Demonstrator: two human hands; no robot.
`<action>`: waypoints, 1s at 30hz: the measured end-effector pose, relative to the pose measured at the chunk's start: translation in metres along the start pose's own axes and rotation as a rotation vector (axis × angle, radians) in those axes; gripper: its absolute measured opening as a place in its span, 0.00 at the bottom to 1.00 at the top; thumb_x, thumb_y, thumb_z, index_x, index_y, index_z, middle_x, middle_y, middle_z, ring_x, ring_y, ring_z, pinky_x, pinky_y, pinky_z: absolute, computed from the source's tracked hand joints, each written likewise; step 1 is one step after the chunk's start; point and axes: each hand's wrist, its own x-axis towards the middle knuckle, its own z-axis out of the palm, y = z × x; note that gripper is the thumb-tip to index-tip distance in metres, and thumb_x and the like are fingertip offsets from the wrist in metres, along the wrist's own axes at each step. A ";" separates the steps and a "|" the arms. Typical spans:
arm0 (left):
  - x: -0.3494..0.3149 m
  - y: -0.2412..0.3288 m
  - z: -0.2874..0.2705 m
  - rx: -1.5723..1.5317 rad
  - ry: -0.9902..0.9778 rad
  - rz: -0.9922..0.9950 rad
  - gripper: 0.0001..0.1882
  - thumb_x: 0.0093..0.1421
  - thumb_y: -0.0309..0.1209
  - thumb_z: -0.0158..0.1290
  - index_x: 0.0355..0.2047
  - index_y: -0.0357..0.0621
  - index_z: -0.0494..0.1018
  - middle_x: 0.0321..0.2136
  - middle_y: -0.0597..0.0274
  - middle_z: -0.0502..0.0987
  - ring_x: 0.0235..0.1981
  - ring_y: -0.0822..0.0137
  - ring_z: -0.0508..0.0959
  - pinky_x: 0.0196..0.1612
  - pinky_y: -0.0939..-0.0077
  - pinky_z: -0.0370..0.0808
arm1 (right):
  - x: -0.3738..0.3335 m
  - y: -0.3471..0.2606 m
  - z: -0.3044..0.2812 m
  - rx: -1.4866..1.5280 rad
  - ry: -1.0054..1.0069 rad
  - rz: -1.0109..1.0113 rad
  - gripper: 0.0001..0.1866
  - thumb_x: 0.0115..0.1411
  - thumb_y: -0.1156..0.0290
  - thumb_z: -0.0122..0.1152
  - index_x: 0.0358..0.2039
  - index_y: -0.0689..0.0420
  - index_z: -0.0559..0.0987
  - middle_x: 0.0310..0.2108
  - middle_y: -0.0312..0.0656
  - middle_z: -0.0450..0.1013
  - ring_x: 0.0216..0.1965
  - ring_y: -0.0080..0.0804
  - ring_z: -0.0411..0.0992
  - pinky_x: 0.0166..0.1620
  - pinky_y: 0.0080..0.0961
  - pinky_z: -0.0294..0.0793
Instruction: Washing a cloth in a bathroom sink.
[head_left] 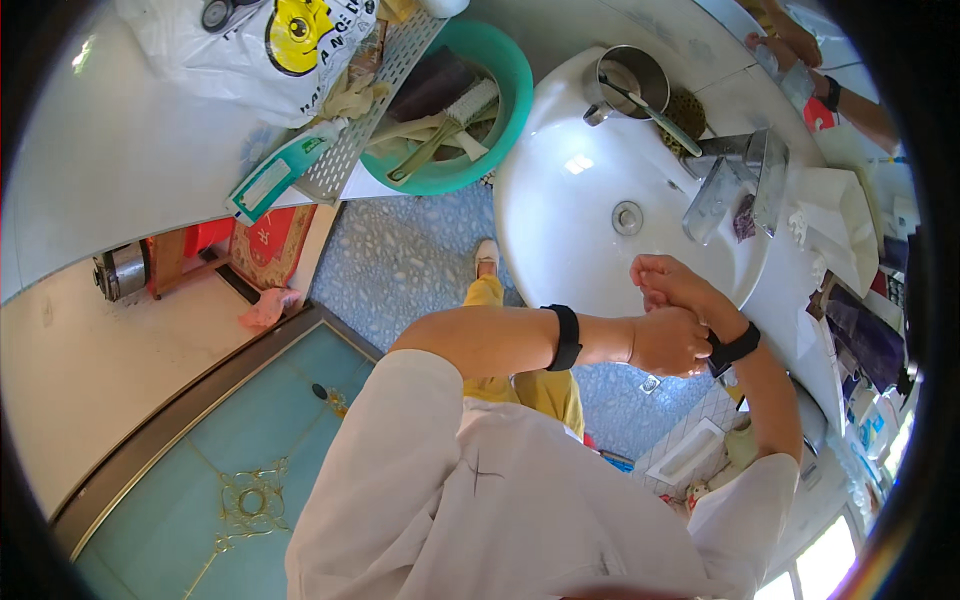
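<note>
My left hand (668, 342) and my right hand (672, 285) are pressed together over the near rim of a white washbasin (560, 190). The left hand wraps around the lower part of the right hand, whose fingers point toward the basin. Neither hand holds an object. Each wrist wears a black band. A chrome tap (728, 185) stands at the basin's far side, just beyond my hands. A metal cup (630, 82) with a utensil in it sits on the basin's rim.
A teal plastic bowl (505, 75) with a brush and gloves sits left of the basin. Beside it lie a perforated metal tray (372, 110) and a white plastic bag (225, 50). Folded white cloth (835, 215) lies right of the tap. A blue pebble-patterned floor (400, 265) lies below.
</note>
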 end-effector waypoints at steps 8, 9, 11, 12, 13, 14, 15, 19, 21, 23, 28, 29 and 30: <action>-0.023 -0.003 0.031 0.099 -0.172 0.143 0.06 0.41 0.32 0.49 0.12 0.47 0.70 0.18 0.68 0.70 0.24 0.67 0.71 0.24 0.71 0.68 | 0.011 0.007 0.017 -0.583 0.255 -0.095 0.06 0.54 0.76 0.37 0.23 0.61 0.65 0.10 0.35 0.59 0.11 0.21 0.60 0.15 0.20 0.60; -0.025 -0.004 0.035 0.144 -0.258 0.172 0.05 0.41 0.32 0.49 0.13 0.46 0.70 0.17 0.68 0.70 0.24 0.67 0.72 0.24 0.70 0.68 | 0.012 0.010 0.018 -0.643 0.285 -0.130 0.07 0.54 0.76 0.37 0.23 0.61 0.65 0.10 0.35 0.60 0.11 0.21 0.60 0.15 0.20 0.60; -0.032 -0.005 0.043 0.196 -0.348 0.207 0.05 0.41 0.31 0.49 0.13 0.46 0.71 0.17 0.68 0.70 0.24 0.66 0.72 0.24 0.70 0.69 | 0.014 0.014 0.020 -0.624 0.294 -0.144 0.07 0.54 0.75 0.37 0.24 0.61 0.66 0.10 0.35 0.60 0.12 0.21 0.61 0.16 0.20 0.61; -0.037 -0.004 0.047 0.173 -0.387 0.191 0.05 0.41 0.31 0.49 0.14 0.46 0.71 0.18 0.67 0.70 0.24 0.66 0.72 0.25 0.70 0.69 | 0.015 0.016 0.022 -0.604 0.298 -0.153 0.06 0.54 0.75 0.38 0.25 0.60 0.66 0.10 0.35 0.61 0.13 0.21 0.62 0.16 0.21 0.62; -0.040 -0.005 0.049 0.154 -0.429 0.173 0.04 0.41 0.30 0.49 0.14 0.45 0.70 0.19 0.66 0.70 0.25 0.66 0.72 0.26 0.70 0.69 | 0.017 0.020 0.017 -0.604 0.301 -0.167 0.06 0.54 0.75 0.38 0.25 0.60 0.66 0.10 0.35 0.61 0.13 0.21 0.62 0.16 0.21 0.62; -0.036 -0.003 0.044 0.158 -0.435 0.186 0.04 0.41 0.30 0.49 0.14 0.45 0.70 0.19 0.66 0.70 0.25 0.66 0.72 0.26 0.70 0.69 | 0.013 0.026 0.009 -0.429 0.203 -0.197 0.06 0.55 0.73 0.40 0.28 0.60 0.67 0.13 0.36 0.63 0.14 0.22 0.64 0.19 0.21 0.65; -0.032 -0.001 0.040 0.058 -0.343 0.144 0.04 0.42 0.29 0.48 0.16 0.44 0.70 0.20 0.64 0.70 0.26 0.65 0.72 0.27 0.70 0.69 | 0.007 0.031 0.002 -0.253 0.104 -0.227 0.07 0.55 0.71 0.42 0.31 0.59 0.68 0.15 0.36 0.65 0.15 0.23 0.66 0.21 0.20 0.68; -0.004 0.017 -0.033 -0.048 -0.295 -0.174 0.03 0.43 0.27 0.47 0.18 0.41 0.69 0.23 0.56 0.69 0.29 0.60 0.71 0.31 0.67 0.69 | -0.032 0.050 -0.007 0.205 0.121 -0.291 0.13 0.57 0.65 0.46 0.39 0.58 0.68 0.21 0.37 0.67 0.22 0.24 0.69 0.27 0.20 0.72; 0.005 0.013 -0.054 -0.102 -0.265 -0.441 0.07 0.43 0.28 0.48 0.23 0.38 0.67 0.23 0.52 0.67 0.28 0.56 0.70 0.31 0.67 0.69 | -0.051 0.070 -0.012 0.381 0.172 -0.291 0.19 0.57 0.58 0.47 0.44 0.57 0.65 0.27 0.39 0.68 0.29 0.25 0.70 0.31 0.22 0.73; -0.026 -0.007 -0.037 -0.063 0.249 -0.642 0.13 0.44 0.30 0.51 0.29 0.37 0.65 0.23 0.54 0.67 0.24 0.59 0.70 0.28 0.71 0.69 | -0.063 0.074 -0.007 0.335 0.275 -0.358 0.19 0.56 0.60 0.48 0.44 0.57 0.65 0.29 0.39 0.68 0.29 0.25 0.70 0.31 0.22 0.72; -0.025 -0.024 -0.077 -0.992 0.010 -1.660 0.20 0.52 0.42 0.51 0.39 0.42 0.61 0.29 0.62 0.69 0.27 0.70 0.71 0.29 0.76 0.71 | -0.114 0.047 0.041 -0.177 0.594 -0.717 0.15 0.51 0.71 0.53 0.39 0.58 0.66 0.32 0.38 0.65 0.30 0.20 0.65 0.30 0.17 0.69; -0.014 -0.013 -0.085 -0.984 0.005 -1.661 0.20 0.52 0.42 0.51 0.39 0.42 0.61 0.29 0.62 0.69 0.27 0.70 0.71 0.29 0.76 0.71 | -0.123 0.047 0.049 -0.315 0.650 -0.860 0.14 0.49 0.74 0.53 0.37 0.58 0.67 0.31 0.38 0.64 0.30 0.19 0.65 0.30 0.16 0.68; -0.001 -0.002 -0.093 -1.122 0.140 -1.464 0.21 0.52 0.44 0.50 0.40 0.43 0.62 0.30 0.65 0.69 0.27 0.74 0.71 0.30 0.81 0.69 | -0.127 0.049 0.051 -0.312 0.647 -0.866 0.14 0.49 0.74 0.53 0.37 0.58 0.67 0.31 0.38 0.64 0.30 0.19 0.65 0.30 0.16 0.68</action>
